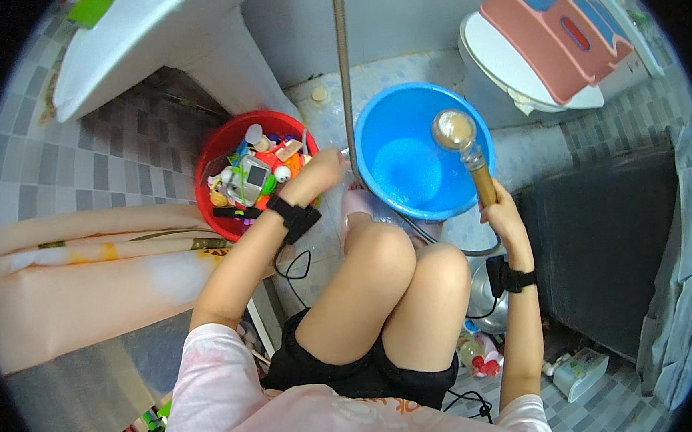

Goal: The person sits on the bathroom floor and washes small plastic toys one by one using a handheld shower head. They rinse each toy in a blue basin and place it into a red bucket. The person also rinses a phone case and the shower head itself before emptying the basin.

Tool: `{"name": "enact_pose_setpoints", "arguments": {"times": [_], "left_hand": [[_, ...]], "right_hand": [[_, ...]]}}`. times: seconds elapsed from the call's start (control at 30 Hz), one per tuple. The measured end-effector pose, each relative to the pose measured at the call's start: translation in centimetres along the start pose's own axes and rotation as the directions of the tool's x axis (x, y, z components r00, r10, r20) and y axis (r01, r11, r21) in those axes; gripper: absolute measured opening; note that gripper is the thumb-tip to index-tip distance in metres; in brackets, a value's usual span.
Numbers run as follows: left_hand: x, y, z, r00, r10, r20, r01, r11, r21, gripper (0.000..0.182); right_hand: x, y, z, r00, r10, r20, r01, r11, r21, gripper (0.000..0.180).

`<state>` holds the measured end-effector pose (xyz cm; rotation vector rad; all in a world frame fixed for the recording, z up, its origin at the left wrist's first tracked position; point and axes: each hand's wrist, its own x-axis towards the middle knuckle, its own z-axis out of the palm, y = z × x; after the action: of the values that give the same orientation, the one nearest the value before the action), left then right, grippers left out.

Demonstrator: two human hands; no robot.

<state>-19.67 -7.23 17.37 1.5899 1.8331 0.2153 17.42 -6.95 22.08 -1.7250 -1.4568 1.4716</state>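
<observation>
My right hand (502, 214) is wrapped around the amber handle of a hand-held shower head (455, 130). The round transparent head hangs over the right part of a blue plastic basin (373, 181), where some water with small bubbles lies at the bottom. Blurred, my left hand (326, 170) is between the basin and a red plastic tub (205, 205); its fingertips come near the shower hose (343, 66), and whether they hold anything is unclear. Mixed small plastic toys fill the tub, among them a grey toy with a dark screen (253, 179).
A pink and blue step stool (525, 29) rests on the toilet's white lid (491, 55). At upper left is a white washbasin (129, 44). Right of my arm stands a dark panel (600, 240); a metal bowl (485, 296) and bottle (471, 352) lie by my legs. Cables trail from both wrist straps.
</observation>
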Motion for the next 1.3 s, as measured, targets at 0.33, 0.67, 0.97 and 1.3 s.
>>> {"name": "enact_pose_setpoints", "arguments": {"times": [0.33,0.67,0.97,1.3], "left_hand": [[-2.5,8.6,-3.3,0.967,0.249,0.060,0.070,-0.032,-0.997,0.032],[-3.3,8.7,-7.5,0.971,0.193,0.143,-0.076,0.811,-0.580,0.045],[-19.2,13.4,-27.0,0.823,0.344,-0.451,-0.396,0.918,-0.022,0.042],[-9.6,13.0,-49.8,0.468,0.067,-0.881,0.086,0.989,0.121,0.052]], "right_hand": [[-2.7,-10.0,2.7,0.948,-0.296,0.118,0.318,0.909,-0.270,0.022],[-3.1,-12.9,2.6,0.958,-0.286,-0.006,0.266,0.900,-0.345,0.017],[-8.2,-29.7,1.4,0.783,-0.621,0.036,0.602,0.742,-0.294,0.022],[-4.6,-52.1,11.1,0.584,-0.810,0.047,0.687,0.462,-0.561,0.033]]}}
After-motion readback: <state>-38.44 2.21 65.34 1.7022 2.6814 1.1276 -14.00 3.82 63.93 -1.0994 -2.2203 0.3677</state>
